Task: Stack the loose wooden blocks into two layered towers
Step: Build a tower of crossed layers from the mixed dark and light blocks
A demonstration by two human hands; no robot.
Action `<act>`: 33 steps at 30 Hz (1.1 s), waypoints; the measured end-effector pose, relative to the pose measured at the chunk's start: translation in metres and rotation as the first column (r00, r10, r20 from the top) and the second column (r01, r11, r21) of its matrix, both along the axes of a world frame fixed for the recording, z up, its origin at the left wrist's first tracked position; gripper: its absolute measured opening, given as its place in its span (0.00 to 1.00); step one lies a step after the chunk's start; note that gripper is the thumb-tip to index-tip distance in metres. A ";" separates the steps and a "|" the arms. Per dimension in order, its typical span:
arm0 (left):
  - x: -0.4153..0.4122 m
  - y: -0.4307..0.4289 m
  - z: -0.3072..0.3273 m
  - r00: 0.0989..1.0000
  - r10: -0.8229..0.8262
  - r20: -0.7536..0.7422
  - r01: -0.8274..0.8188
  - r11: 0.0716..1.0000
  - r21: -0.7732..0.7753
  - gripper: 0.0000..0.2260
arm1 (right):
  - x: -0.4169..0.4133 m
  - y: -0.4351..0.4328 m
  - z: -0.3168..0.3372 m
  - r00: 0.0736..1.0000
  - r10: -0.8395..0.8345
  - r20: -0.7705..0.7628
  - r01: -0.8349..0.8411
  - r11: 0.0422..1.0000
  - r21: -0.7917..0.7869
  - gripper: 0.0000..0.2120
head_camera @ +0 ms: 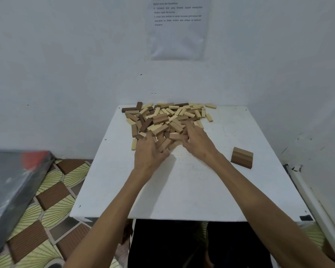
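A loose pile of wooden blocks [168, 117], pale, tan and dark brown, lies at the far middle of the white table [182, 190]. Both hands are in its near edge. My left hand [149, 151] curls its fingers and thumb round tan blocks [163, 144] at the pile's front. My right hand [198, 141] reaches in from the right, fingers spread over the pile and thumb pressed against a tan block [177, 136]. A small low stack of brown blocks [242, 157] stands apart on the table's right side.
White walls close in the table at the back and right, with a printed sheet [177, 28] taped up. A patterned floor mat [46, 206] and a grey plastic-wrapped object [10, 180] lie to the left.
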State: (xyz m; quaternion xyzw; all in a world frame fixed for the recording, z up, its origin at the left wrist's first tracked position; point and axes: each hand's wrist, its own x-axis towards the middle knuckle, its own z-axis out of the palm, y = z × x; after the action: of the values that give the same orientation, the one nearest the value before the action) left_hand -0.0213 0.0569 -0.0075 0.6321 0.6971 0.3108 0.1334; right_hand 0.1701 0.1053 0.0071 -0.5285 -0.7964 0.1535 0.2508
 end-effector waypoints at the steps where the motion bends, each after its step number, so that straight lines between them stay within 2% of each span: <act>1: 0.001 -0.004 0.002 1.000 -0.016 0.007 0.016 1.000 0.001 0.27 | 0.006 -0.006 0.000 1.000 0.003 -0.007 -0.003 1.000 -0.010 0.27; 8: 0.016 -0.042 -0.014 0.997 -0.068 0.025 0.069 0.997 -0.046 0.28 | 0.055 -0.063 -0.017 1.000 -0.011 -0.001 0.011 0.999 -0.053 0.29; 16: 0.036 -0.058 -0.032 0.983 -0.183 0.025 0.184 0.977 -0.111 0.27 | 0.070 -0.093 -0.033 0.998 0.067 -0.016 -0.069 0.981 -0.181 0.32; 19: 0.035 -0.056 -0.031 0.966 -0.259 0.017 0.259 0.956 -0.137 0.30 | 0.067 -0.095 -0.036 0.999 0.012 -0.053 -0.020 0.987 -0.157 0.29; 22: 0.032 -0.052 -0.025 0.936 -0.349 0.046 0.352 0.919 -0.177 0.33 | 0.063 -0.096 -0.040 0.994 -0.106 0.004 0.106 0.993 -0.049 0.27; 24: 0.027 -0.047 -0.023 0.904 -0.423 0.059 0.425 0.875 -0.231 0.36 | 0.062 -0.098 -0.040 0.988 -0.147 -0.036 0.142 0.983 -0.113 0.27; 26: 0.021 -0.042 -0.023 0.877 -0.479 0.027 0.469 0.844 -0.261 0.40 | 0.063 -0.099 -0.042 0.988 -0.128 -0.085 0.108 0.972 -0.208 0.30; 28: 0.018 -0.039 -0.024 0.853 -0.521 0.010 0.506 0.824 -0.254 0.44 | 0.066 -0.101 -0.044 0.993 -0.091 -0.080 0.069 0.969 -0.239 0.35; 33: 0.010 -0.029 -0.027 0.791 -0.607 0.079 0.609 0.766 -0.208 0.50 | 0.072 -0.100 -0.043 0.996 -0.007 -0.092 -0.021 0.954 -0.300 0.47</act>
State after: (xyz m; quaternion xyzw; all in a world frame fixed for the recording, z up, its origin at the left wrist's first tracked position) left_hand -0.0110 0.0283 -0.0348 0.8036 0.4847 0.1732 0.2989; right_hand 0.2420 0.0057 -0.0360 -0.5499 -0.7533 0.2978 0.2035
